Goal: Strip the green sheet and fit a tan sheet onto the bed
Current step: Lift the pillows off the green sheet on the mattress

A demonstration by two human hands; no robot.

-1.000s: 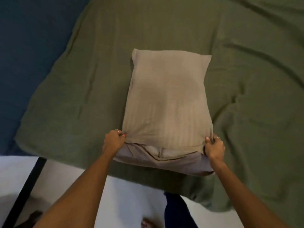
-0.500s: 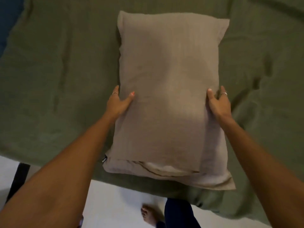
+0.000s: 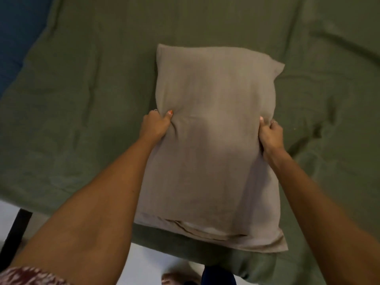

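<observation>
A wrinkled green sheet (image 3: 86,103) covers the bed and fills most of the head view. On it, near the bed's front edge, lies a tan pillow (image 3: 213,128) with its open end toward me. My left hand (image 3: 156,124) grips the pillow's left side, thumb pressed into the fabric. My right hand (image 3: 269,134) grips its right side, fingers curled round the edge. The fabric bunches at both grips.
A blue surface (image 3: 18,31) borders the bed at the upper left. White floor (image 3: 144,264) shows below the bed's front edge, with a black bar (image 3: 16,229) at the lower left and my foot (image 3: 174,278) at the bottom.
My hands went from the pillow's open end to its sides, and now both squeeze the sides tightly. The pillow sits lower and more to the right in view.
</observation>
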